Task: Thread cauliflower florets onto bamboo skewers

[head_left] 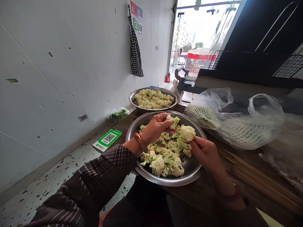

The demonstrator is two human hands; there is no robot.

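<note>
Cauliflower lies in loose pieces in the near metal bowl, on the dark table in front of you. At the left, a green and white code card sits at the table's edge, with bagged greens beyond it. Your left hand reaches over the bowl, thumb and fingers closed on a small floret. Behind, the far metal bowl holds more cauliflower pieces. To the right of the small floret, your right hand pinches a larger floret at its lower side, above the pieces in the near bowl. Farther right, thin wooden sticks lie on the table, near clear plastic bags with white netting inside.
</note>
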